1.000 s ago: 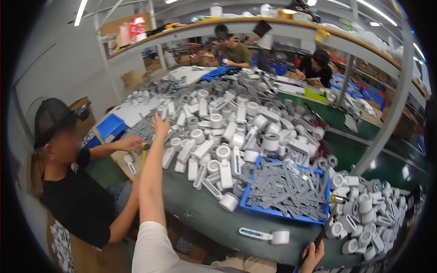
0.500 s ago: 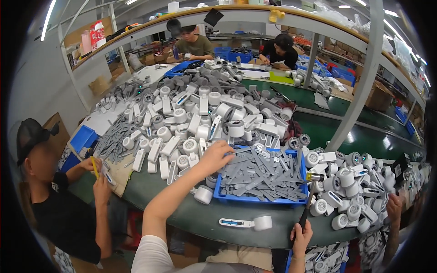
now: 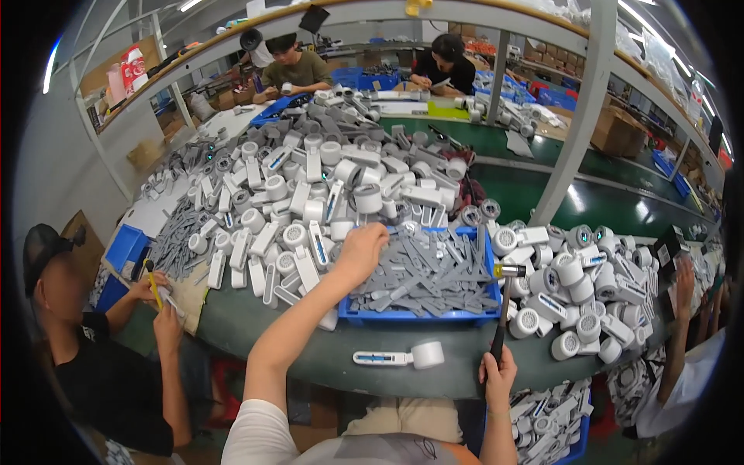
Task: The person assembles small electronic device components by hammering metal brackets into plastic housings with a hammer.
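My left hand point(image 3: 363, 253) reaches over the left side of a blue bin point(image 3: 422, 315) filled with flat grey plastic strips point(image 3: 434, 271). Its fingers are closed together at the strips, and what they pinch is hidden. My right hand point(image 3: 498, 370) grips the black handle of a hammer point(image 3: 500, 335), held upright at the bin's right front corner. The hammer's head is yellow at one end. A white handheld fan point(image 3: 426, 355) with a blue strip in its handle lies on the green table in front of me.
Heaps of white fan bodies point(image 3: 310, 194) lie behind the bin, and more fan bodies point(image 3: 581, 287) to its right. Another bin point(image 3: 577, 446) of parts stands below the table edge. A co-worker point(image 3: 101, 341) sits at left, another person's hand point(image 3: 684, 287) is at right. A metal post point(image 3: 577, 132) rises behind.
The whole view has shifted, so the table sits further left and higher. My left hand remains at the bin's left side; the grey strip seen at its fingertips before is now indistinct.
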`<control>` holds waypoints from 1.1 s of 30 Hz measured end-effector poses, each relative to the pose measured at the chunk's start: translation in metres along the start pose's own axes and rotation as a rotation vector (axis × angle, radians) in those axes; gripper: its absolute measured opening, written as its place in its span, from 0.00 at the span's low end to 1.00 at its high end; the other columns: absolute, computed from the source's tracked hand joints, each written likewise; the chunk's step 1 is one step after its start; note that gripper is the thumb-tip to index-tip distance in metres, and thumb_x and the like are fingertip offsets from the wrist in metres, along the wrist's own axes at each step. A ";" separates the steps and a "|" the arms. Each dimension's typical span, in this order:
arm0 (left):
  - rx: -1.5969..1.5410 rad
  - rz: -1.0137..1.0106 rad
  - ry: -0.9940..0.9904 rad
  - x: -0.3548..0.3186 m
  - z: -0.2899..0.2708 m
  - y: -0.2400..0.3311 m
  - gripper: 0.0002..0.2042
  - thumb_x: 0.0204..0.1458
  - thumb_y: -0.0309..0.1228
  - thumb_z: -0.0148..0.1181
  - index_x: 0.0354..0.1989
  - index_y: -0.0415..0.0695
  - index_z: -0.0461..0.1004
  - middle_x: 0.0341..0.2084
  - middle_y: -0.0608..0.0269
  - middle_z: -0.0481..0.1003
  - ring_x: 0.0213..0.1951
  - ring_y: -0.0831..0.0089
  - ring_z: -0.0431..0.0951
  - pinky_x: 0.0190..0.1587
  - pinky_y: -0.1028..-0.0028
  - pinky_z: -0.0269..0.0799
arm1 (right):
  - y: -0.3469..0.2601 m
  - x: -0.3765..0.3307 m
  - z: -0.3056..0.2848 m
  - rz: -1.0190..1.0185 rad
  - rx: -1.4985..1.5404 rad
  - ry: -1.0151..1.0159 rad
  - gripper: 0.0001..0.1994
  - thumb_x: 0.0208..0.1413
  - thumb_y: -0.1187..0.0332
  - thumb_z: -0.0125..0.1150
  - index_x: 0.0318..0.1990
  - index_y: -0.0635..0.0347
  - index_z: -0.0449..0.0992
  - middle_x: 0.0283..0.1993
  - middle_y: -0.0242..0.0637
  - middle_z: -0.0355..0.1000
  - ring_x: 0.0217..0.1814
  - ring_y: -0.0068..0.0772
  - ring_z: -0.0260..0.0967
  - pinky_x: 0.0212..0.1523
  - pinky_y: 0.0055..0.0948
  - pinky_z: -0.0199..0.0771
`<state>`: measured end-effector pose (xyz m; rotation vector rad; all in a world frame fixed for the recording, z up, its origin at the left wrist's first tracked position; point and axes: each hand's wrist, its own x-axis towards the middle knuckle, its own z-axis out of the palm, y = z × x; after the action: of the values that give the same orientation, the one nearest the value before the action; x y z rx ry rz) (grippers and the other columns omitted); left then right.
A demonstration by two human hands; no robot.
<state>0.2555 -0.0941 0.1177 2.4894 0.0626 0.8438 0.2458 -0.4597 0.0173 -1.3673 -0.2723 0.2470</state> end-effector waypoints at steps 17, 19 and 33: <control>-0.060 -0.103 -0.020 -0.181 0.014 0.087 0.06 0.46 0.26 0.62 0.34 0.45 0.80 0.24 0.62 0.67 0.30 0.63 0.69 0.33 0.68 0.67 | -0.005 -0.054 -0.002 0.046 0.041 -0.039 0.14 0.57 0.77 0.53 0.51 0.68 0.66 0.23 0.26 0.63 0.18 0.13 0.57 0.17 0.15 0.56; -0.066 -0.087 0.018 -0.183 0.018 0.086 0.07 0.46 0.26 0.62 0.35 0.44 0.80 0.26 0.60 0.68 0.31 0.63 0.69 0.34 0.68 0.67 | -0.011 -0.066 0.000 0.057 0.034 -0.039 0.14 0.57 0.77 0.53 0.51 0.68 0.66 0.23 0.26 0.63 0.18 0.13 0.57 0.17 0.15 0.56; 0.078 0.031 -0.017 -0.192 0.013 0.078 0.11 0.43 0.30 0.66 0.37 0.50 0.81 0.33 0.64 0.72 0.40 0.63 0.67 0.42 0.68 0.66 | -0.030 -0.114 0.012 -0.204 -0.684 -0.258 0.22 0.52 0.74 0.60 0.55 0.64 0.67 0.33 0.43 0.72 0.29 0.35 0.71 0.29 0.29 0.70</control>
<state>0.0989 -0.2061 0.0391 2.5768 0.0517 0.8479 0.1343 -0.4917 0.0434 -1.9664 -0.7574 0.1632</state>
